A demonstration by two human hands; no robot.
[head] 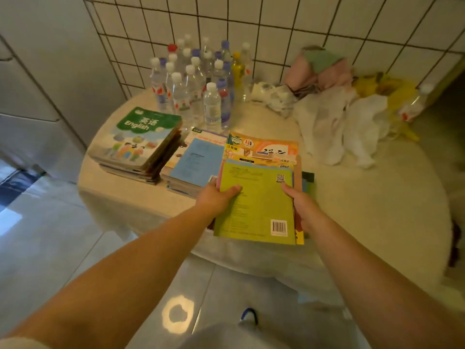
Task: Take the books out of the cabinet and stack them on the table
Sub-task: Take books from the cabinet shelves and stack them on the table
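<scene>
At the left edge of the round table (377, 210) stands a finished stack of books (136, 152), topped by a green and white English textbook (148, 124) and squared up fairly well. Just beside it to the right lies a second, lower stack (193, 170) with a pale blue cover on top, its near side close to the table's front edge. Behind both, toward the back edge by the tiled wall, a crowd of plastic water bottles (198, 84) stands upright.

Next comes the batch now in hand (259, 195), a bundle of thin books with a yellow-green back cover uppermost and an orange cover showing beyond it. The left hand (217, 197) grips its left side, thumb lying on the green cover and fingers tucked under. The right hand (302, 205) holds the right side in the same way, fingers hidden beneath. The bundle overhangs the front edge of the table and seems to be just touching or about to touch down; I cannot tell whether it already rests on the cloth. It is loosely fanned, so it will likely need squaring.

Toward the right back edge lies a heap of plastic bags and cloth (339, 109).

By my reckoning the work is well advanced, with two stacks set down and a third arriving. The cabinet is not plainly shown, so what remains inside is unknown.
</scene>
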